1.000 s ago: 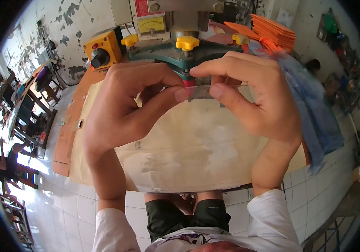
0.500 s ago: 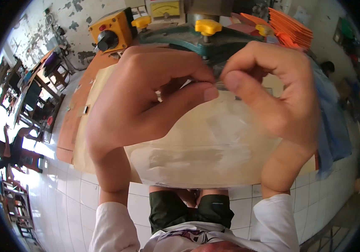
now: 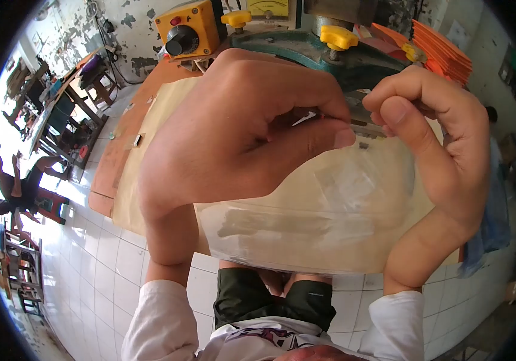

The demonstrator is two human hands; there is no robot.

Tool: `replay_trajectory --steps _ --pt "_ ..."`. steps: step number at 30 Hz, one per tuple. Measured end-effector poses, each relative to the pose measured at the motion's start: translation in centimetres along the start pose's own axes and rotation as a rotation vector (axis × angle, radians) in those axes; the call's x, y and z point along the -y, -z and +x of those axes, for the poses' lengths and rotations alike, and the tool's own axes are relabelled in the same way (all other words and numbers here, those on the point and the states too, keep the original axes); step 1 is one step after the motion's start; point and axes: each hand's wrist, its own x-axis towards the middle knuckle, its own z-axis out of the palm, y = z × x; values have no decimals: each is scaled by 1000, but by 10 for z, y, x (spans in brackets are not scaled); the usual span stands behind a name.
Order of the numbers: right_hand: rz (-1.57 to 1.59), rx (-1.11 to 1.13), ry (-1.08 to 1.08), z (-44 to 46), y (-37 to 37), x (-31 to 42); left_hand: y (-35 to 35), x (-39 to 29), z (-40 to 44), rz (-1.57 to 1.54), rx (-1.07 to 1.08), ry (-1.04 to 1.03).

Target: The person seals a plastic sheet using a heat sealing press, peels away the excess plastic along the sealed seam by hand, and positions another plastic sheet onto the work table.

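Note:
My left hand [image 3: 228, 132] is raised over the work table, thumb and forefinger pressed together in a pinch. A thin shiny edge shows inside its curled fingers, too little to name. My right hand [image 3: 450, 138] is raised to the right, its thumb pressed against its bent fingers. Whatever it holds, if anything, is hidden. A small gap separates the two sets of fingertips. Below them lies a beige sheet [image 3: 282, 240] with a clear, smeared film on top. Just behind the hands stands a machine with a dark green base [image 3: 276, 43].
Yellow star knobs [image 3: 338, 38] sit on the machine. A yellow control box [image 3: 189, 30] with a black dial stands at the back left, beside a yellow-faced meter [image 3: 268, 8]. Orange sheets [image 3: 441, 51] are stacked at the back right. A person [image 3: 20, 183] sits far left.
Both hands appear further right in view, along with the whole scene, as the head has turned. The fingertips, nearly touching before, are now further apart.

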Motion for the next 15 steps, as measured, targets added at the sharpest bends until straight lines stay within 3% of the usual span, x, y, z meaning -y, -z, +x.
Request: replay_trajectory --steps 15 --pt "-186 54 158 -1 4 -2 -2 0 4 16 38 -39"
